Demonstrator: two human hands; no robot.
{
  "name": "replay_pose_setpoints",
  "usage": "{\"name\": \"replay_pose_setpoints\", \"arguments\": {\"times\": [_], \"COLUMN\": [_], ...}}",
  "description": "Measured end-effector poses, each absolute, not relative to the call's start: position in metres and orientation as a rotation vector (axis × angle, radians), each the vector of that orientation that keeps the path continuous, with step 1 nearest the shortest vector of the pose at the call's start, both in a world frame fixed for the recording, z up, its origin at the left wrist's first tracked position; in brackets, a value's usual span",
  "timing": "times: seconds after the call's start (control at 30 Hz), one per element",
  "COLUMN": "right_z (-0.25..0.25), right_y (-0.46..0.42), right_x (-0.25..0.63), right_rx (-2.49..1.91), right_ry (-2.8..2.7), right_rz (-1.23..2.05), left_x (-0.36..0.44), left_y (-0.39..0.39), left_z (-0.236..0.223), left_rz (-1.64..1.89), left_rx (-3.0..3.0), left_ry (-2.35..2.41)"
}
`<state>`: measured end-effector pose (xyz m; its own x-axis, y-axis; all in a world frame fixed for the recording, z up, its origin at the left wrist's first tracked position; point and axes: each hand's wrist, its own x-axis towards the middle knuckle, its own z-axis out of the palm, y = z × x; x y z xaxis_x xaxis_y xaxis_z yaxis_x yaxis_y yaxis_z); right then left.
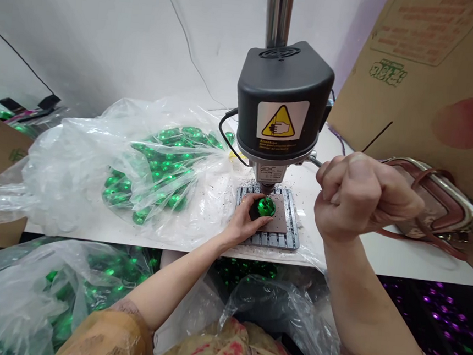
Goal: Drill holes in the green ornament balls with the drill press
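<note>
A small bench drill press (pixel 283 101) with a black motor housing stands on the white table (pixel 399 258). My left hand (pixel 246 221) pinches a shiny green round piece (pixel 266 206) on the press's slotted base plate (pixel 290 226), right under the spindle. My right hand (pixel 359 196) is a closed fist around the press's feed lever (pixel 315 162), raised at the right of the machine.
A clear plastic bag (pixel 96 171) full of several green pieces (pixel 158 165) lies left of the press. Another bag of green pieces (pixel 44 288) sits lower left. A brown handbag (pixel 433 200) and a cardboard box (pixel 431 78) are at right. Purple pieces (pixel 440 311) lie lower right.
</note>
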<state>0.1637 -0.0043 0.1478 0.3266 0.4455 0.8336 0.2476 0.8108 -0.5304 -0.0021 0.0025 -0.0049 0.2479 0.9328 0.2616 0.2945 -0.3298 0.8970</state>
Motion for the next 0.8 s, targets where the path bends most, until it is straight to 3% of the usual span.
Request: {"name": "replay_pose_setpoints", "arguments": {"times": [0.33,0.8], "right_z": [0.139,0.125], "right_y": [0.003,0.009], "right_x": [0.161,0.164], "right_rx": [-0.320,-0.244], "right_ry": [-1.189,-1.221], "right_rz": [0.024,-0.044], "left_x": [-0.001,-0.002], "left_y": [0.002,0.004], "left_z": [-0.007,-0.009], "left_rz": [1.101,1.094], "left_rx": [1.763,1.778], "left_ry": [1.130,1.114]}}
